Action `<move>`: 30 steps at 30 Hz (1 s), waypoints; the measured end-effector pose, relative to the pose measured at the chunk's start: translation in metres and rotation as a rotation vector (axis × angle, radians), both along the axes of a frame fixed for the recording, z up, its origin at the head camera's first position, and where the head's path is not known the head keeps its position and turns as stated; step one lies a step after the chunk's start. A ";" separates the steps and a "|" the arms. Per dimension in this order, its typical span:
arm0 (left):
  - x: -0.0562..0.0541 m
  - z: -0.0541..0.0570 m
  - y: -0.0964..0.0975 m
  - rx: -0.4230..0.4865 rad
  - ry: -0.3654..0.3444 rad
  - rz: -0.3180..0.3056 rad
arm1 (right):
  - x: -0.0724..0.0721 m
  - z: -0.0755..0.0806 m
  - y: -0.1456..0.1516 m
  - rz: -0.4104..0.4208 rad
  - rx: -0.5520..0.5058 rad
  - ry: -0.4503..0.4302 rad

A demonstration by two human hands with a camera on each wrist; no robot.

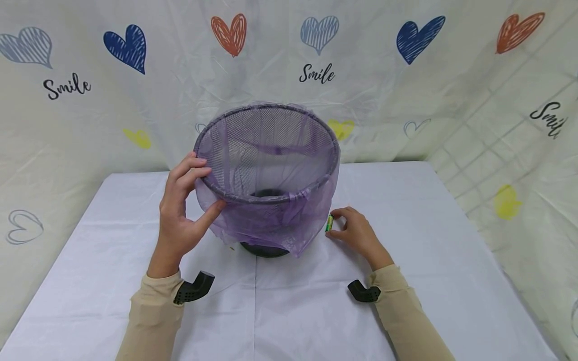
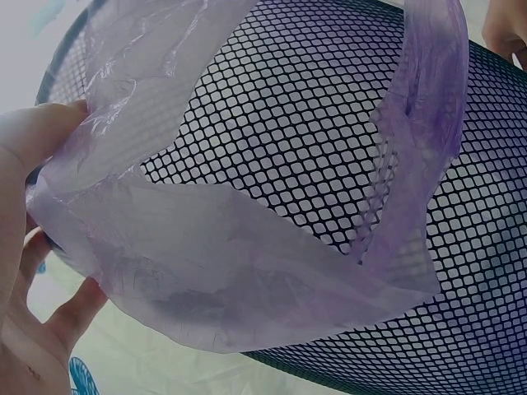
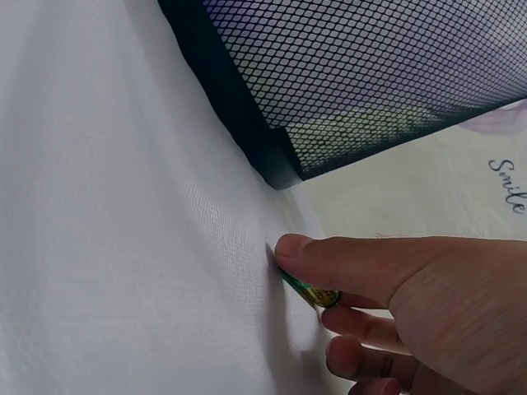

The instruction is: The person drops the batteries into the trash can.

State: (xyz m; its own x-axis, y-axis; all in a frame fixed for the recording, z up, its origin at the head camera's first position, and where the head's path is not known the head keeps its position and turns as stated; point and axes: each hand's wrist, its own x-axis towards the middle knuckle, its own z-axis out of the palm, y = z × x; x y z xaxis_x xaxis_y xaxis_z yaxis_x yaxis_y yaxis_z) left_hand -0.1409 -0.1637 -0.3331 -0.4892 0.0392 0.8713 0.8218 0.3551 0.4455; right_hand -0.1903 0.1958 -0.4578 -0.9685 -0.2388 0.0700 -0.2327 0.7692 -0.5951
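Observation:
A dark mesh trash bin (image 1: pixel 266 249) stands on the table, lined with a thin purple bag (image 1: pixel 271 220) folded over its rim. My left hand (image 1: pixel 180 205) grips the bin's left rim through the bag, thumb outside and fingers over the edge. The left wrist view shows the bag's loose edge (image 2: pixel 206 263) hanging over the mesh. Right of the bin's base, my right hand (image 1: pixel 358 233) pinches a small green battery (image 1: pixel 329 223) between thumb and fingers, at the tabletop. In the right wrist view the thumb partly hides the battery (image 3: pixel 309 290).
A white cloth covers the table (image 1: pixel 429 291). Behind it hangs a pale curtain (image 1: pixel 266 75) printed with hearts and "Smile". A tiny speck (image 1: pixel 232 247) lies left of the bin's base. Each sleeve carries a black wrist device (image 1: pixel 196 288).

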 end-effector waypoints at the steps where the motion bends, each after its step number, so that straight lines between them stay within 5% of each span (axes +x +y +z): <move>1: 0.000 0.000 0.000 -0.001 0.001 0.001 | 0.000 0.001 0.000 -0.001 0.000 0.001; 14: 0.000 0.000 0.000 0.001 0.000 -0.004 | 0.000 0.004 0.004 -0.015 -0.010 0.023; 30: -0.005 -0.007 -0.005 -0.010 0.013 -0.006 | 0.003 0.014 0.002 -0.013 -0.102 0.150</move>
